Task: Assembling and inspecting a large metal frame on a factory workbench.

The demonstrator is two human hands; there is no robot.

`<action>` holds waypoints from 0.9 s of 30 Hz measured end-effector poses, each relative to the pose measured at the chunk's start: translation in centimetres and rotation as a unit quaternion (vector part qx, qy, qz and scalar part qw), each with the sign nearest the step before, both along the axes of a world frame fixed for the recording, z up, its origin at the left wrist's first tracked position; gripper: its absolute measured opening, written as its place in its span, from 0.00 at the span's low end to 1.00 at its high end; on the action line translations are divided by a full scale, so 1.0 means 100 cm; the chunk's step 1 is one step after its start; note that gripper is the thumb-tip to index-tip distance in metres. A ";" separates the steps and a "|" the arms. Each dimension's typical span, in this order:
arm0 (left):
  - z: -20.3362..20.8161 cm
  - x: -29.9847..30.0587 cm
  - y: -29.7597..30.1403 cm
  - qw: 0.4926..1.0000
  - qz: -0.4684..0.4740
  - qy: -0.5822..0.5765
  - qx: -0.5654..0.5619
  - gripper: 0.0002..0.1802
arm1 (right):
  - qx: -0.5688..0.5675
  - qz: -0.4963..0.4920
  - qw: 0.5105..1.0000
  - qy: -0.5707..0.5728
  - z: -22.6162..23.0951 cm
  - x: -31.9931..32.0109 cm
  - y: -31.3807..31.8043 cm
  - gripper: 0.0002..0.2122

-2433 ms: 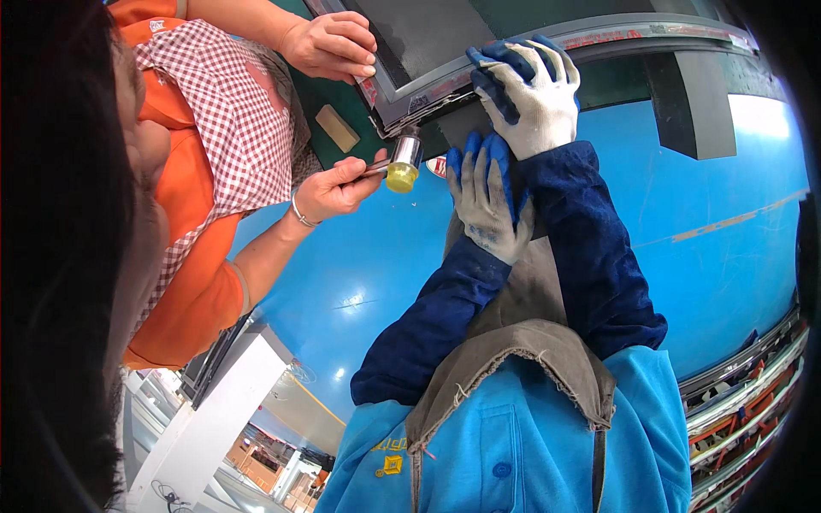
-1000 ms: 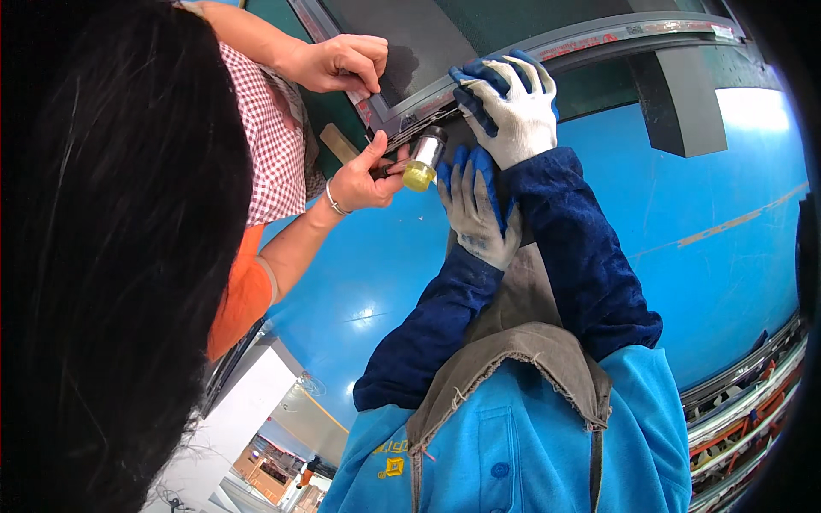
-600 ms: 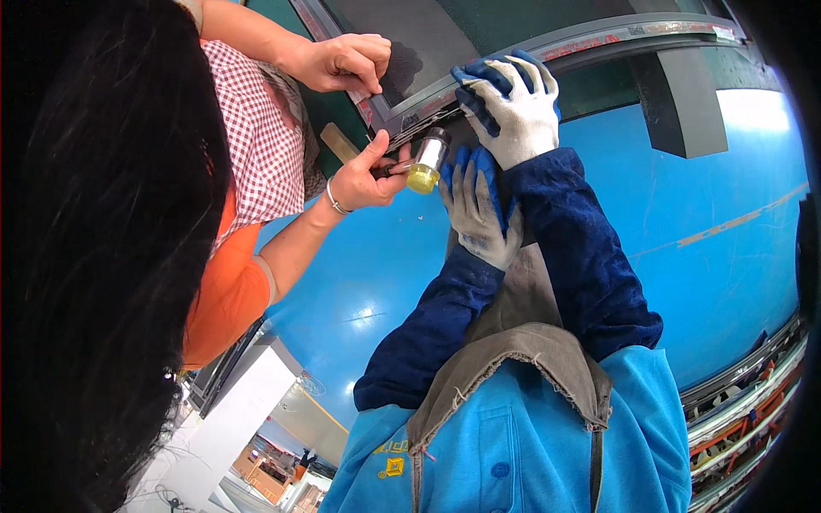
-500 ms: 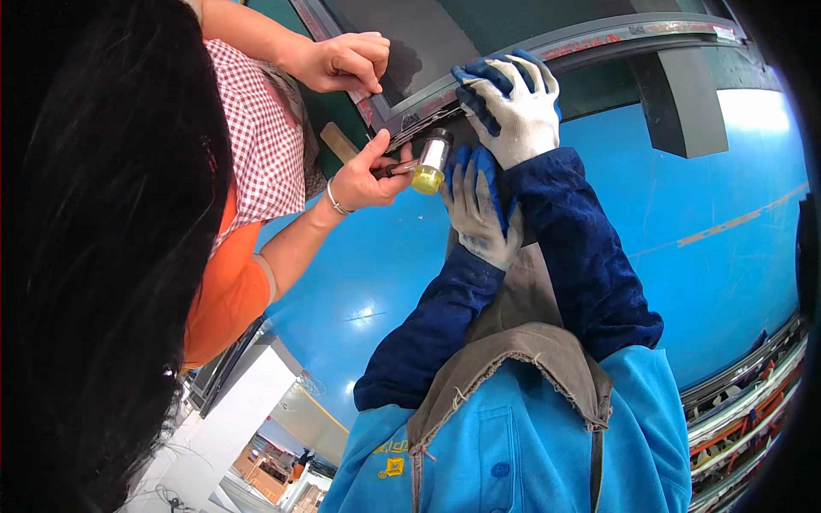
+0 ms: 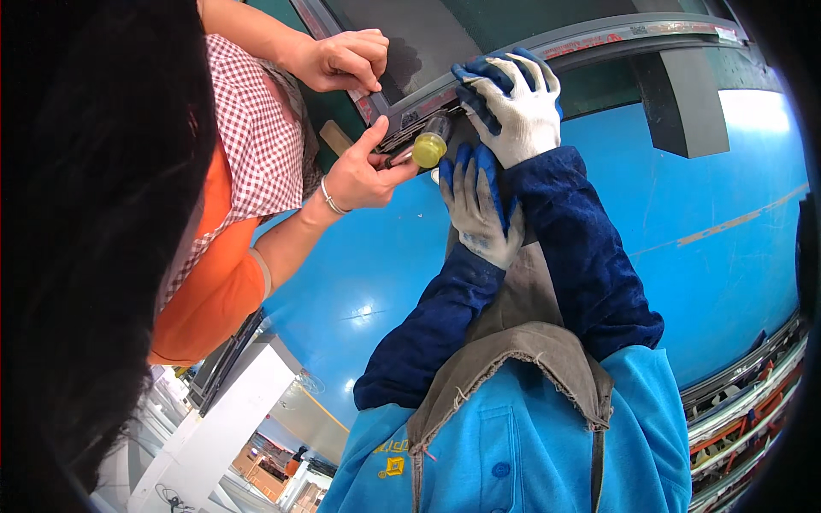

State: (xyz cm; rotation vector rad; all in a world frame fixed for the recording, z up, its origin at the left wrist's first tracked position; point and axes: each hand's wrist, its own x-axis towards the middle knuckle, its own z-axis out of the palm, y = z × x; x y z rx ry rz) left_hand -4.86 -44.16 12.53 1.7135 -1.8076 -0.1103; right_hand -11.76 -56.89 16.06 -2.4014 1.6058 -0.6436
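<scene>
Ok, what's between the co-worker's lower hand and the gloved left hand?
The mallet's yellow-ended head, a white patch and blue surface show there in the head view.

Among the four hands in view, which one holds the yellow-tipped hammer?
The co-worker's bare hand with the silver bracelet holds the hammer. The co-worker's other hand shows no bracelet; the person's left hand and right hand are gloved.

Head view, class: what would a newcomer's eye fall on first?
The yellow-ended mallet would likely catch the eye first, above centre, in a co-worker's hand near a corner of the grey frame. To its right come the wearer's gloved left hand and, higher, gloved right hand at the frame's edge. A red-checked apron stands out at upper left.
</scene>
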 end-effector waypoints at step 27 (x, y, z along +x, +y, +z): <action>-0.013 0.002 0.002 1.000 0.016 -0.006 0.007 0.44 | 0.012 -0.001 1.000 0.002 -0.013 0.004 -0.002 0.12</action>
